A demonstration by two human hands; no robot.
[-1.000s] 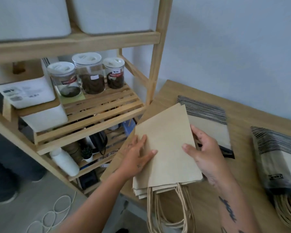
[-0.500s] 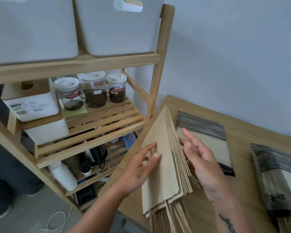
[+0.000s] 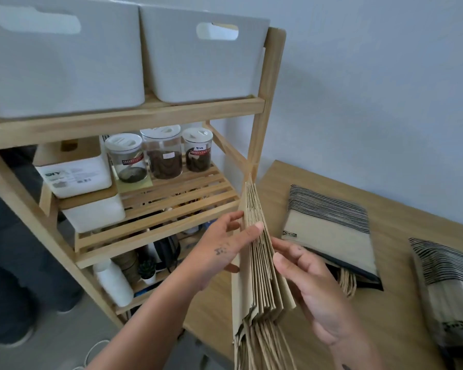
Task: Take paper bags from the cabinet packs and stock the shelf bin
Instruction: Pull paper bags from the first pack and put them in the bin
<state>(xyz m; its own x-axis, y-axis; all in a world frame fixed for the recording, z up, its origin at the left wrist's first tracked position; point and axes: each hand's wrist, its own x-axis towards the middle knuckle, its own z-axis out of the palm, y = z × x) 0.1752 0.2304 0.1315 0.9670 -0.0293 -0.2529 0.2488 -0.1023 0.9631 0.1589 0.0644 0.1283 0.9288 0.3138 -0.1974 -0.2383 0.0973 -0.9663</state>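
Observation:
A stack of brown paper bags (image 3: 259, 276) stands on edge above the wooden cabinet top (image 3: 385, 303), twisted handles hanging toward me. My left hand (image 3: 219, 252) presses its left face with the thumb over the top edges. My right hand (image 3: 310, 287) supports its right face, fingers spread. Two white shelf bins sit on the top shelf: the right bin (image 3: 198, 70) and the left bin (image 3: 59, 70). An opened pack of bags (image 3: 329, 236) lies flat behind the stack. A second pack (image 3: 449, 295) lies at the right edge.
The wooden shelf unit (image 3: 262, 108) stands left of the cabinet. Its middle shelf holds three clear jars (image 3: 163, 156) and white boxes (image 3: 75, 177). Lower shelves carry a white bottle (image 3: 112, 281), a small plant and a kettle. A person's dark trouser leg (image 3: 8, 263) stands at far left.
The stack went from lying flat under my hands to standing on edge between them. My view has risen, bringing the white bins into sight.

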